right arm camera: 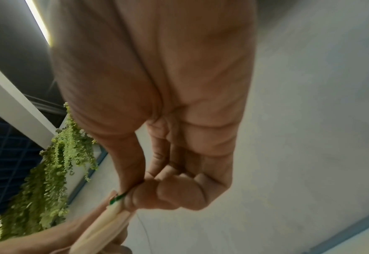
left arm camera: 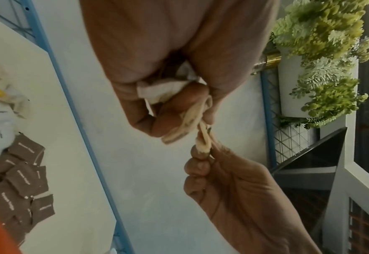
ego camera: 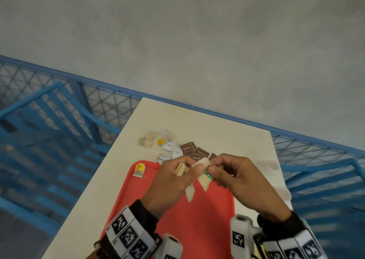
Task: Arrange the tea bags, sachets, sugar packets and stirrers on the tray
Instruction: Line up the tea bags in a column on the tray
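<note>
Both hands' fingers pinch tea bags (ego camera: 203, 176) between them above the red tray (ego camera: 207, 219).

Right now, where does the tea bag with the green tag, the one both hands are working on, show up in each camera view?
Head: tea bag with the green tag at centre, held above the red tray.
Left wrist: right of centre, a pale twisted strip between both hands; tag not visible.
Right wrist: lower left, green tag at the thumb.
Shared landmark: the right hand pinching its end, seen in all three views.
</note>
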Available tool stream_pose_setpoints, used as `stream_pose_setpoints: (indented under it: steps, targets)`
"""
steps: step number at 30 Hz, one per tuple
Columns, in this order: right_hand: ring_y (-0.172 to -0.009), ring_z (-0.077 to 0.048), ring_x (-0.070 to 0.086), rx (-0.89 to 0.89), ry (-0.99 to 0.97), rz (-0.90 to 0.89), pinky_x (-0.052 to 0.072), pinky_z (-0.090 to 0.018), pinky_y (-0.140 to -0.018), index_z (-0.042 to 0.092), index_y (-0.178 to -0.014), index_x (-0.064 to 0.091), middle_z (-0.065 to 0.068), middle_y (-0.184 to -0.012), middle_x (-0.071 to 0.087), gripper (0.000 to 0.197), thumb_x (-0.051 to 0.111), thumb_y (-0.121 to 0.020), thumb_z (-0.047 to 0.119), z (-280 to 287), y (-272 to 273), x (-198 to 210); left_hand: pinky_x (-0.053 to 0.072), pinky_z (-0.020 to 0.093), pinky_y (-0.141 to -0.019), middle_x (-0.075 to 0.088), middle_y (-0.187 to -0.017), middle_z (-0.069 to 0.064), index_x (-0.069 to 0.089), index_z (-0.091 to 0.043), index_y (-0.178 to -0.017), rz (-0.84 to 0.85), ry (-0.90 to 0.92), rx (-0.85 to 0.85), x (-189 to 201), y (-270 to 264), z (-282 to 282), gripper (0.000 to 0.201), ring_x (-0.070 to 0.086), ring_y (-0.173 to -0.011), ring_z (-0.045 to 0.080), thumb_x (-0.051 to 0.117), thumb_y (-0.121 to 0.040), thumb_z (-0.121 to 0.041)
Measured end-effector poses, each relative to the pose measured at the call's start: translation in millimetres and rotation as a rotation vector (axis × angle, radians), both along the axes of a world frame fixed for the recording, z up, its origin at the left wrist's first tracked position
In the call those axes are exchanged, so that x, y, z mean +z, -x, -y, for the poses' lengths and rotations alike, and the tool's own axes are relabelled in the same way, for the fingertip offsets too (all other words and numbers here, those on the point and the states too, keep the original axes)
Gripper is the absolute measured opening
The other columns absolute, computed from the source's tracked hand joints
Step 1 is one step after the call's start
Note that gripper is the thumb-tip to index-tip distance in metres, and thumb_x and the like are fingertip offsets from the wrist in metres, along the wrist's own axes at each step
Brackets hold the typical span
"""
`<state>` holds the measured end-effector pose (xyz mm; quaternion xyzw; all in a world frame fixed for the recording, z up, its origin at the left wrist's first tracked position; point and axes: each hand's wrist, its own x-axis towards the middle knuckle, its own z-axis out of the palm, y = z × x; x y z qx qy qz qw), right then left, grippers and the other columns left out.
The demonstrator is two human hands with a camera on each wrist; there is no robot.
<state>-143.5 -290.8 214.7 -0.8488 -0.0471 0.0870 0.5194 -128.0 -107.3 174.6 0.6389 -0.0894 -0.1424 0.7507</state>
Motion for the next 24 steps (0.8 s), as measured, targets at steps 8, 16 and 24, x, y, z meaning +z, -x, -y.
stream_pose_setpoints:
  steps: [8, 16, 24]
  targets:
    - [-0.058, -0.012, 0.048, 0.053, -0.237, -0.094, 0.042, -0.022, -0.057, 0.001, -0.09, 0.071, -0.002, -0.065, 0.06, 0.012, 0.068, -0.088, 0.012, -21, -1, -16, 0.035, 0.009, -0.048, 0.053, -0.054, -0.009, 0.065, -0.009, -0.072, 0.055, -0.018, 0.051, 12, -7, -17, 0.021, 0.044, -0.046, 0.001, 0.068, -0.084, -0.026]
    - [-0.069, -0.016, 0.059, 0.176, -0.177, -0.207, 0.047, -0.029, -0.07, 0.026, -0.104, 0.071, -0.013, -0.08, 0.072, 0.034, 0.085, -0.072, 0.025, -22, 15, -17, 0.037, 0.009, -0.046, 0.057, -0.052, -0.014, 0.069, -0.008, -0.075, 0.116, -0.029, 0.127, 26, -18, -38, 0.018, 0.048, -0.045, -0.002, 0.066, -0.085, -0.024]
    - [-0.076, -0.016, 0.066, -0.032, -0.204, 0.141, 0.055, -0.032, -0.073, 0.023, -0.1, 0.075, 0.0, -0.09, 0.074, 0.024, 0.078, -0.077, 0.026, -43, -6, 11, 0.037, 0.008, -0.049, 0.058, -0.058, -0.012, 0.07, -0.007, -0.077, 0.185, -0.122, -0.071, 41, -15, -48, 0.019, 0.046, -0.048, -0.002, 0.064, -0.088, -0.021]
